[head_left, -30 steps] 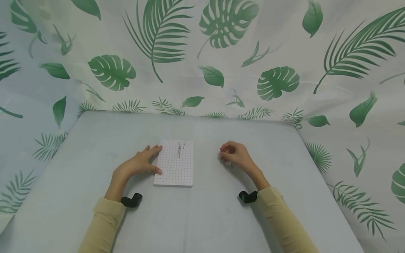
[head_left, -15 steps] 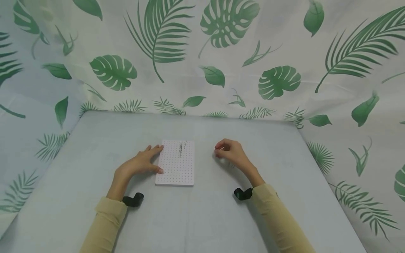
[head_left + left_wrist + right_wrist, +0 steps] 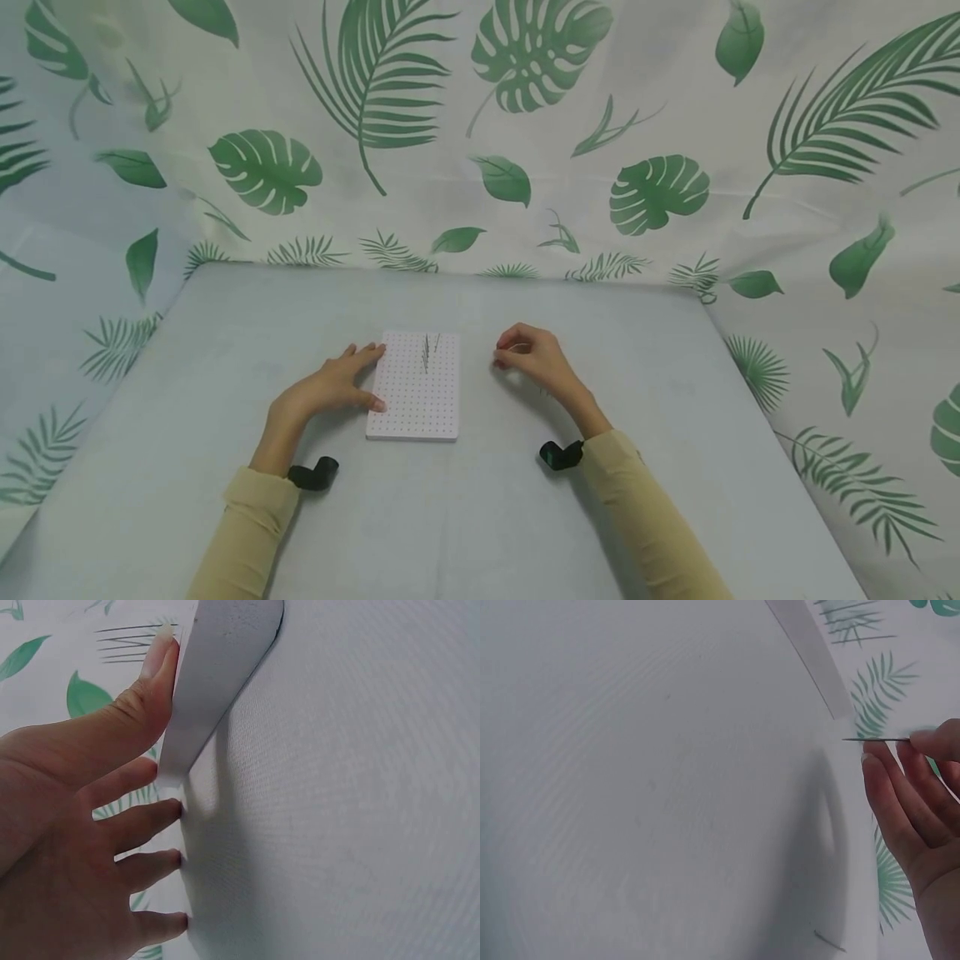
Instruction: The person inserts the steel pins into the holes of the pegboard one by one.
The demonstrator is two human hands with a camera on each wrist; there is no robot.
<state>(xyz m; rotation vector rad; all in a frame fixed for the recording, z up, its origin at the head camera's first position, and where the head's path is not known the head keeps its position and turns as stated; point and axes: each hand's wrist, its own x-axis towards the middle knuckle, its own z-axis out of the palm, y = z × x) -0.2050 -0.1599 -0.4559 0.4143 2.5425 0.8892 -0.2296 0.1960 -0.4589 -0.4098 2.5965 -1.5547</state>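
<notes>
A white board (image 3: pixel 412 400) dotted with rows of small holes lies left of centre in the head view. Several thin dark needles (image 3: pixel 426 354) stand in its far part, and the left wrist view shows them past the thumb. My left hand (image 3: pixel 322 392) rests at the board's left edge, its fingers spread and fairly straight; the thumb (image 3: pixel 157 664) touches the board's side. Right of the board, above the table, my right hand (image 3: pixel 536 358) pinches a thin dark needle (image 3: pixel 874 739) between thumb and fingertips. In the right wrist view the needle points toward the board.
Another needle (image 3: pixel 829 941) lies on the white table (image 3: pixel 480 517) below the right hand. A black wrist camera (image 3: pixel 315 473) sits on the left wrist, and a second black camera (image 3: pixel 561 455) on the right. A leaf-patterned cloth (image 3: pixel 420 208) hangs behind the table.
My right hand has moved left toward the board and slightly away from me, fingertips still pinched together. The left hand and the board have stayed in place.
</notes>
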